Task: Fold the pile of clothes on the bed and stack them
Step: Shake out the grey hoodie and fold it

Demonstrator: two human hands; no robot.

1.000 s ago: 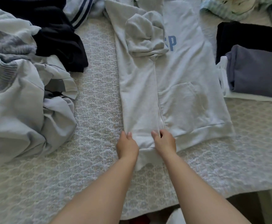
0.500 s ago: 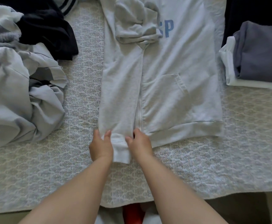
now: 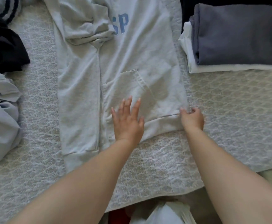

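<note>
— On the bed [image 3: 228, 110], where is the garment being worked, and how is it held?

— A pale grey hoodie [image 3: 141, 62] is spread front-up across the middle of the patterned cover, with its left side already folded inward and a bunched sleeve or hood resting near the blue lettering. The left hand [image 3: 128, 122] is laid flat on the lower front by the pocket, fingers straight and spread, nothing clamped. The right hand [image 3: 192, 118] is at the hem's right corner, and the edge appears to be pinched between thumb and fingertips.

— How is the fabric expected to behave?

— It is judged to be soft, fairly thick fleece: limp, light enough for one hand, not slippery, not fragile. Creases will be held loosely, so each fold should be pressed down. The best hold is thought to be the ribbed hem corner together with the shoulder on the same side, so that the right side can be carried over evenly.

— And what can be counted?

— One hoodie is laid out. One folded stack [image 3: 235, 38] is seen just to its right: three layers can be made out, a slate-grey piece on a white one, with a dark one behind. One unfolded pile [image 3: 1, 94] lies at the left; its items are tangled and cannot be counted. Two hands are in view.
</note>
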